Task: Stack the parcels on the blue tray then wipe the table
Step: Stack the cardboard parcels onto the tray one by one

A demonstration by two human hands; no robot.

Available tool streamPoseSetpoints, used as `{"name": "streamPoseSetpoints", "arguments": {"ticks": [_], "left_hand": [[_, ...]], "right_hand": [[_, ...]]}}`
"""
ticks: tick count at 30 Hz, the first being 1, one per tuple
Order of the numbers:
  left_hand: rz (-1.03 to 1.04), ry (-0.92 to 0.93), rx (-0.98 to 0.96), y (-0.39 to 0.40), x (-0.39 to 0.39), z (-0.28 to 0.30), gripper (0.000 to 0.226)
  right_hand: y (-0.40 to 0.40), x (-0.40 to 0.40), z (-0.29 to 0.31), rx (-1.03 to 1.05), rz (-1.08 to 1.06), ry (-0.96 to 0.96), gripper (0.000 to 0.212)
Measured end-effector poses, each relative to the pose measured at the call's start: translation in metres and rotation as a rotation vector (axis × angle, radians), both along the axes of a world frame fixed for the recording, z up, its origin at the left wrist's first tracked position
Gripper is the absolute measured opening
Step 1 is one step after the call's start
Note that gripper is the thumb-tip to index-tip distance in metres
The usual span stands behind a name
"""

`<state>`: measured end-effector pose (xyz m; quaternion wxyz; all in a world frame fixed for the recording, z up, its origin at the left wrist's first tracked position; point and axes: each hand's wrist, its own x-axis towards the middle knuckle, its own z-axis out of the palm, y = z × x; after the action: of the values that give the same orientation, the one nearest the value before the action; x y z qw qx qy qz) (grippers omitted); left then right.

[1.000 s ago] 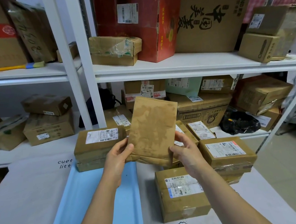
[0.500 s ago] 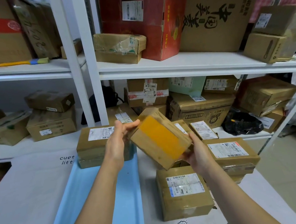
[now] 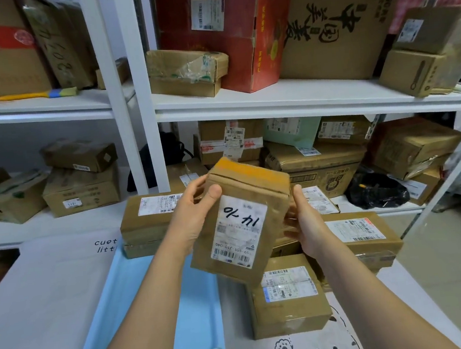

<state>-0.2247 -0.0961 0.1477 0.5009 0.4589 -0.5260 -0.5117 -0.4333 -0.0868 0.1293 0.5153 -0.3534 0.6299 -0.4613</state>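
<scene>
I hold a brown cardboard parcel (image 3: 240,224) in the air with both hands, its white label with handwritten numbers facing me and an orange-taped end on top. My left hand (image 3: 196,209) grips its upper left corner, thumb on the front. My right hand (image 3: 302,218) grips its right side. The parcel hangs over the right edge of the blue tray (image 3: 141,311). One labelled parcel (image 3: 149,222) sits at the tray's far end. Two more parcels lie on the table to the right, one near (image 3: 288,299) and one farther (image 3: 363,234).
The table (image 3: 38,308) has a white cloth with printed letters and paw drawings. White shelves (image 3: 272,98) behind the table are packed with cardboard boxes, and a black bag (image 3: 373,190) lies on the lower shelf. Open floor lies to the right.
Both hands have turned the parcel over: first its plain brown face showed, then the orange-taped end, and now the labelled face points at me. The parcel sits slightly lower and nearer.
</scene>
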Motion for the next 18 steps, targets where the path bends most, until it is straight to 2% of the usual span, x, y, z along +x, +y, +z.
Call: {"name": "streamPoseSetpoints", "arguments": {"ticks": [2, 5, 7, 9, 11, 13, 16, 17, 18], "left_hand": [[0.041, 0.028, 0.032, -0.002, -0.002, -0.001, 0.070], [0.106, 0.116, 0.103, -0.004, -0.002, -0.006, 0.071], [0.136, 0.142, 0.151, -0.006, -0.002, -0.010, 0.077], [0.135, 0.181, 0.196, -0.009, -0.003, -0.011, 0.085], [0.119, 0.269, 0.233, -0.010, -0.003, -0.009, 0.077], [0.084, 0.336, 0.292, -0.010, -0.001, -0.012, 0.068], [-0.016, 0.284, 0.349, -0.007, 0.006, -0.020, 0.089], [-0.028, 0.279, 0.372, -0.007, 0.008, -0.024, 0.090], [-0.025, 0.305, 0.394, -0.007, 0.010, -0.026, 0.081]], "right_hand": [[0.000, 0.000, -0.004, 0.005, 0.061, -0.079, 0.071], [0.005, 0.001, -0.004, -0.002, 0.223, -0.157, 0.074], [0.009, 0.004, -0.002, -0.038, 0.341, -0.132, 0.067], [0.009, 0.006, -0.006, -0.044, 0.409, -0.092, 0.079], [0.007, 0.007, -0.008, -0.042, 0.379, -0.091, 0.082], [0.006, 0.009, -0.006, -0.036, 0.301, -0.116, 0.064], [0.008, 0.010, 0.000, -0.020, 0.272, -0.146, 0.047], [0.009, 0.009, 0.002, -0.022, 0.271, -0.161, 0.047], [0.008, 0.008, 0.003, -0.023, 0.255, -0.181, 0.051]]}}
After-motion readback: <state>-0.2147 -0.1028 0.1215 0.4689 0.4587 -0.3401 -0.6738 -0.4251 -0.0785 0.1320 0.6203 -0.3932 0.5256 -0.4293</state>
